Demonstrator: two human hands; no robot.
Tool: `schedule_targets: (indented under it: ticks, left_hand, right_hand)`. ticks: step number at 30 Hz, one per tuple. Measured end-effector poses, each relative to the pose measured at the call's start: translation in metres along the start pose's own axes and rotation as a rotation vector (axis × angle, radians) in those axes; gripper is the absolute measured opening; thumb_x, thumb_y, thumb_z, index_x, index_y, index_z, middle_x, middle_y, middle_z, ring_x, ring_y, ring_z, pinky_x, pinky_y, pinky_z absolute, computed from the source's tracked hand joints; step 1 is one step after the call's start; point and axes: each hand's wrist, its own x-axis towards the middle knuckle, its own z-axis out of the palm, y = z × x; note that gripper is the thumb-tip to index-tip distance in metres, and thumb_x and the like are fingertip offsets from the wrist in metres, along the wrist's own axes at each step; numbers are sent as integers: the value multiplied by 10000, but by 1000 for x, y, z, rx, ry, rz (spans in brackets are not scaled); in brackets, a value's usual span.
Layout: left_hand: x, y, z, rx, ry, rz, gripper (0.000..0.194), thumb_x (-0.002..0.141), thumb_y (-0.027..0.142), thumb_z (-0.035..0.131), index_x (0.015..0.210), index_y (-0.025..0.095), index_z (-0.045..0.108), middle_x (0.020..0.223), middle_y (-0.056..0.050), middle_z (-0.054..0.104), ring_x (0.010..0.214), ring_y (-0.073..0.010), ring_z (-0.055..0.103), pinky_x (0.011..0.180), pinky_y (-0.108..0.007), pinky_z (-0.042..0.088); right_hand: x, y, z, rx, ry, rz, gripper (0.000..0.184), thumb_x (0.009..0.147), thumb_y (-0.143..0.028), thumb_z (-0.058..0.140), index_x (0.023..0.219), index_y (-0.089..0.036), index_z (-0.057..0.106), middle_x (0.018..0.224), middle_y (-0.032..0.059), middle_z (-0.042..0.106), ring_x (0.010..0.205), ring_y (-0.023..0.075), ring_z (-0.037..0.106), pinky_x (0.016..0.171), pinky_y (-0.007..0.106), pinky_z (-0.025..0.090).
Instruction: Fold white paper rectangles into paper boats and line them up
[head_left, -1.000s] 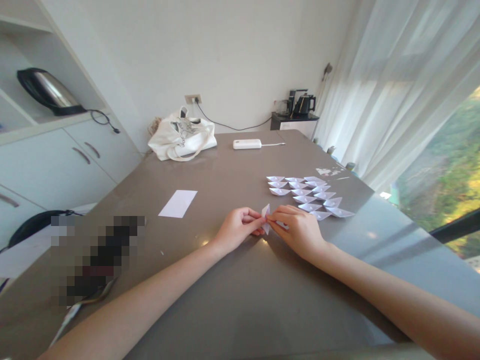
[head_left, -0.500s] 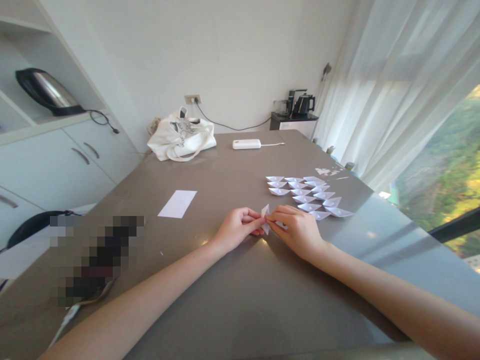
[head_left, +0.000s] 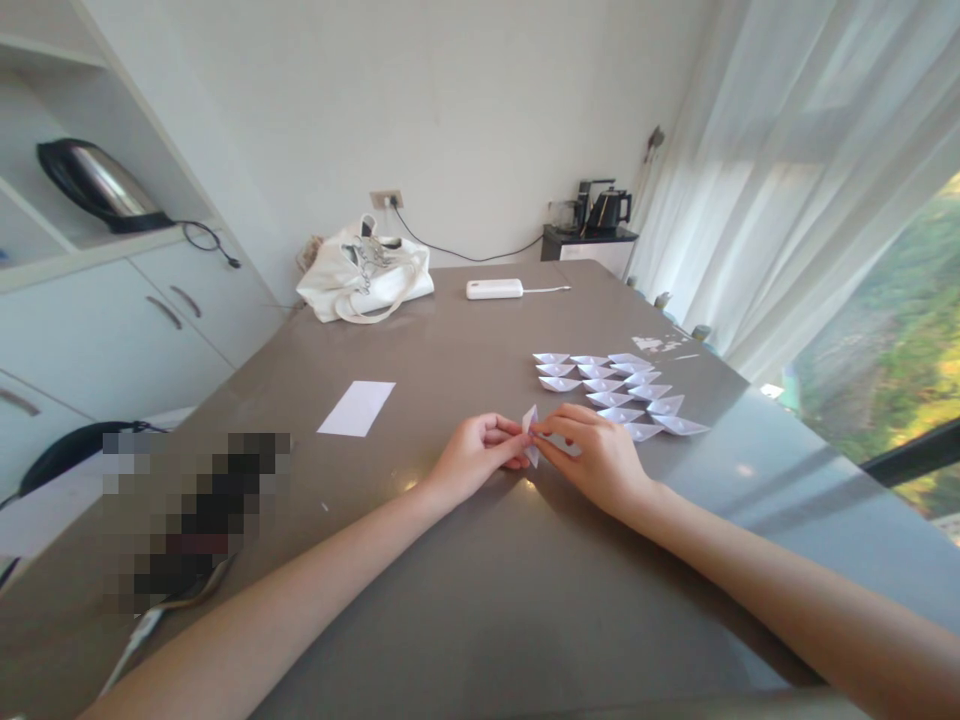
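A small white paper boat point(head_left: 532, 455) is pinched upright between my two hands, just above the table. My left hand point(head_left: 481, 448) grips it from the left with thumb and fingers. From the right, my right hand point(head_left: 596, 455) holds the same paper between thumb and fingertips, partly covering it. Several finished-looking white paper boats point(head_left: 600, 385) stand in rows beyond my right hand. To the left of my hands lies a flat white sheet of paper point(head_left: 357, 409).
On the grey-brown table point(head_left: 450, 620) sit a white bag point(head_left: 367, 275) and a white power bank point(head_left: 494, 289) with a short cable. Paper scraps point(head_left: 656, 344) lie near the right edge. A blurred-out dark object point(head_left: 214, 520) with a cable rests at the left.
My right hand's fingers have shifted slightly on the paper boat. Otherwise only a tiny shift of the view shows; both hands keep their hold.
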Motion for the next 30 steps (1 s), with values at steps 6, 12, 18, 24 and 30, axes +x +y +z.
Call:
schedule_targets:
  ticks: [6, 12, 18, 24, 30]
  left_hand:
    - [-2, 3, -2, 3, -10, -11, 387, 671, 395, 761, 858, 92, 608, 676, -49, 690, 615, -117, 654, 616, -209, 516]
    - [-1, 2, -3, 14, -9, 14, 352, 691, 376, 748, 866, 103, 609, 701, -43, 692, 623, -122, 652, 615, -220, 515]
    - [-2, 1, -1, 66, -46, 36, 366, 688, 379, 748, 880, 101, 605, 735, -66, 702, 652, -138, 666, 629, -235, 519]
    - [-3, 0, 0, 113, -23, 58, 366, 695, 391, 736, 869, 94, 612, 734, -73, 700, 635, -135, 660, 627, -242, 526]
    - [-4, 1, 1, 140, -17, 70, 321, 690, 344, 747, 846, 95, 618, 744, -81, 705, 658, -145, 669, 646, -248, 530]
  right_hand:
    - [4, 5, 5, 499, 12, 322, 270, 757, -340, 674, 937, -180, 551, 802, 30, 640, 611, 129, 595, 550, 242, 488]
    - [4, 7, 9, 792, -180, 361, 294, 828, -359, 585, 1035, -150, 576, 833, 69, 688, 692, 162, 659, 602, 271, 535]
    - [3, 8, 8, 707, -197, 311, 183, 828, -293, 560, 908, -151, 642, 799, 54, 687, 707, 158, 649, 583, 238, 518]
    - [4, 7, 7, 676, -182, 329, 143, 804, -254, 554, 833, -143, 641, 764, 56, 688, 664, 157, 634, 572, 245, 505]
    - [4, 6, 6, 627, -142, 381, 108, 755, -239, 591, 714, -144, 620, 662, 41, 677, 564, 139, 597, 531, 239, 469]
